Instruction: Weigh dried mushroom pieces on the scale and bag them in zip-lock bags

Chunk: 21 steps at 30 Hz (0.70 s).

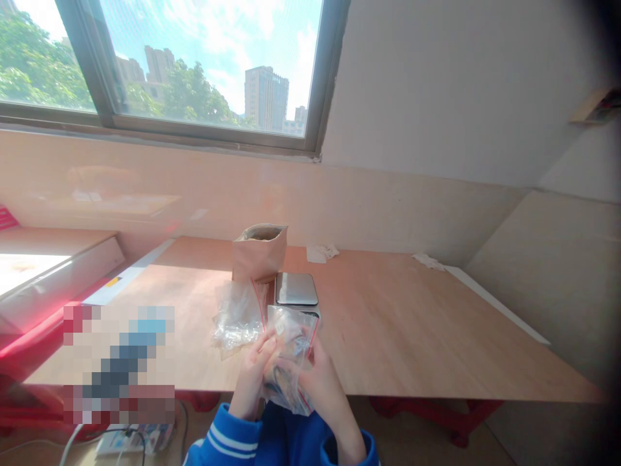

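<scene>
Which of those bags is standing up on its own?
The tan, paper-like pouch, upright with its mouth open. The clear plastic bags in front of it lie flat, and another clear plastic bag is held by the left hand and right hand.

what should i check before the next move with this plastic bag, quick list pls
1. Left hand on the held plastic bag: ok, holding its left side.
2. Right hand on the bag: ok, holding its right side.
3. Held bag's seal closed: cannot tell.
4. Scale fully visible: not ok, the held bag covers part of its front.
5. Paper bag upright and open: ok.
</scene>
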Tool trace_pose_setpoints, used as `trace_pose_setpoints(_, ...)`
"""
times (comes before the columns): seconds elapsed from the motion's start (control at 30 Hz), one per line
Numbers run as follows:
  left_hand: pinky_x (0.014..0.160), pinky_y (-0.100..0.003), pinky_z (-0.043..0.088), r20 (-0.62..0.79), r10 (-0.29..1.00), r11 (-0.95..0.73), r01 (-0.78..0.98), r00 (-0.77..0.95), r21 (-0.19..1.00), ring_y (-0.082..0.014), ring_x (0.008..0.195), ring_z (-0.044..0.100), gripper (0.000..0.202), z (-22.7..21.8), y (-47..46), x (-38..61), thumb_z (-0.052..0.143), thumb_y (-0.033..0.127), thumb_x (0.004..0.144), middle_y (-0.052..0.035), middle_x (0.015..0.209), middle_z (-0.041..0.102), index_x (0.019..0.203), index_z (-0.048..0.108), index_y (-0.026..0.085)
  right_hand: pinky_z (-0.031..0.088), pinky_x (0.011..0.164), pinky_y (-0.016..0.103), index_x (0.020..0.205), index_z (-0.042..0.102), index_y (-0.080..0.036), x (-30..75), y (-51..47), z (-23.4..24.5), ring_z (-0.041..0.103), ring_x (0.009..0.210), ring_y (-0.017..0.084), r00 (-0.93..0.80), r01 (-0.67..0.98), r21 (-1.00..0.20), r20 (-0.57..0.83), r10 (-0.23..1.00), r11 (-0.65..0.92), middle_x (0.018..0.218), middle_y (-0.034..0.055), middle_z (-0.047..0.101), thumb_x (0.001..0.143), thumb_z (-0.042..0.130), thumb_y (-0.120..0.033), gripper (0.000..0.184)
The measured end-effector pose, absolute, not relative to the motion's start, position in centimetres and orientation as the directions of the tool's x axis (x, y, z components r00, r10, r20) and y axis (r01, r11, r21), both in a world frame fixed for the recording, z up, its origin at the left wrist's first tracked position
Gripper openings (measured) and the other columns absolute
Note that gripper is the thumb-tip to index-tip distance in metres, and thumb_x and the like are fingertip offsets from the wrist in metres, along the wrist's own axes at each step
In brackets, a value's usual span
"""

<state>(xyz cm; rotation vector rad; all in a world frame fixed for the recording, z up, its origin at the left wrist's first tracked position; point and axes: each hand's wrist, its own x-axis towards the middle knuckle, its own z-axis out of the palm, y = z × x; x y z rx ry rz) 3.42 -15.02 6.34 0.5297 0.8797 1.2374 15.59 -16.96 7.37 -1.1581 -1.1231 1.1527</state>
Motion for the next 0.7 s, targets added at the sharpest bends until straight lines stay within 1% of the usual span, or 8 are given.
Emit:
trace_pose_setpoints(0.07, 0.087, -0.038, 0.056, -0.283, 0.957, 0.264, -0.599, 0.065, 0.756, -0.0280, 0.102, 0.067, 0.034, 6.4, -15.1, 3.5, 0.071, 0.022, 0.075, -0.0087, 0.104, 0.074, 0.109, 0.068, 0.018, 0.051, 0.092, 0.039, 0.120, 0.052, -0.021, 15.4, -16.8, 7.2, 0.065, 0.102, 0.023, 0.070, -0.095, -0.993, 0.064, 0.995, 0.071, 0.111, 0.0079, 0.069, 0.065, 0.077, -0.021, 0.059)
trace_pose_setpoints(0.2, 0.090, -0.034, 0.055, -0.286, 0.958, 0.244, -0.603, 0.028, 0.759, -0.0267, 0.107, 0.065, 0.024, 5.8, -15.0, 3.3, 0.067, 0.028, 0.080, -0.0079, 0.109, 0.072, 0.102, 0.070, 0.019, 0.054, 0.084, 0.032, 0.108, 0.055, -0.022, 15.1, -16.5, 6.7, 0.067, 0.092, 0.019, 0.094, -0.194, -0.967, 0.149, 0.984, 0.165, 0.100, 0.0040, 0.069, 0.069, 0.075, -0.024, 0.044)
trace_pose_setpoints(0.3, 0.095, -0.033, 0.053, -0.293, 0.956, 0.247, -0.625, 0.029, 0.741, -0.0259, 0.113, 0.062, 0.025, 5.1, -14.9, 3.2, 0.065, 0.027, 0.082, -0.0082, 0.115, 0.070, 0.106, 0.069, 0.019, 0.054, 0.082, 0.030, 0.102, 0.056, -0.021, 15.0, -16.1, 6.5, 0.067, 0.089, 0.018, 0.139, -0.243, -0.946, 0.184, 0.973, 0.214, 0.095, 0.0034, 0.068, 0.070, 0.076, -0.029, 0.039)
trace_pose_setpoints(0.4, 0.096, -0.038, 0.053, -0.291, 0.953, 0.268, -0.669, 0.081, 0.694, -0.0274, 0.116, 0.060, 0.031, 4.7, -14.7, 3.1, 0.063, 0.028, 0.084, -0.0097, 0.116, 0.069, 0.113, 0.066, 0.019, 0.055, 0.082, 0.031, 0.101, 0.056, -0.021, 14.9, -15.7, 6.5, 0.067, 0.090, 0.019, 0.190, -0.281, -0.936, 0.164, 0.968, 0.214, 0.095, 0.0050, 0.069, 0.069, 0.078, -0.034, 0.041)
trace_pose_setpoints(0.5, 0.093, -0.041, 0.055, -0.315, 0.929, 0.354, -0.710, 0.193, 0.609, -0.0293, 0.117, 0.060, 0.038, 4.5, -14.4, 3.0, 0.058, 0.034, 0.087, -0.0122, 0.115, 0.069, 0.121, 0.062, 0.018, 0.055, 0.083, 0.033, 0.105, 0.053, -0.020, 15.0, -15.6, 6.7, 0.068, 0.090, 0.020, 0.283, -0.310, -0.927, 0.122, 0.951, 0.212, 0.097, 0.0061, 0.069, 0.068, 0.079, -0.037, 0.047)
trace_pose_setpoints(0.6, 0.092, -0.037, 0.055, -0.382, 0.895, 0.414, -0.749, 0.231, 0.518, -0.0272, 0.115, 0.061, 0.045, 4.2, -13.9, 2.7, 0.049, 0.036, 0.091, -0.0142, 0.113, 0.070, 0.130, 0.056, 0.013, 0.052, 0.090, 0.035, 0.111, 0.049, -0.021, 15.2, -15.6, 7.0, 0.066, 0.099, 0.020, 0.377, -0.333, -0.912, 0.104, 0.920, 0.239, 0.106, 0.0072, 0.067, 0.073, 0.076, -0.039, 0.050)
trace_pose_setpoints(0.7, 0.092, -0.035, 0.055, -0.403, 0.893, 0.390, -0.794, 0.201, 0.467, -0.0245, 0.111, 0.063, 0.051, 4.0, -13.6, 2.1, 0.041, 0.033, 0.095, -0.0168, 0.112, 0.070, 0.138, 0.046, 0.006, 0.049, 0.095, 0.038, 0.116, 0.047, -0.022, 15.5, -15.6, 6.9, 0.063, 0.106, 0.020, 0.471, -0.375, -0.886, 0.070, 0.879, 0.272, 0.112, 0.0076, 0.065, 0.076, 0.072, -0.042, 0.051)
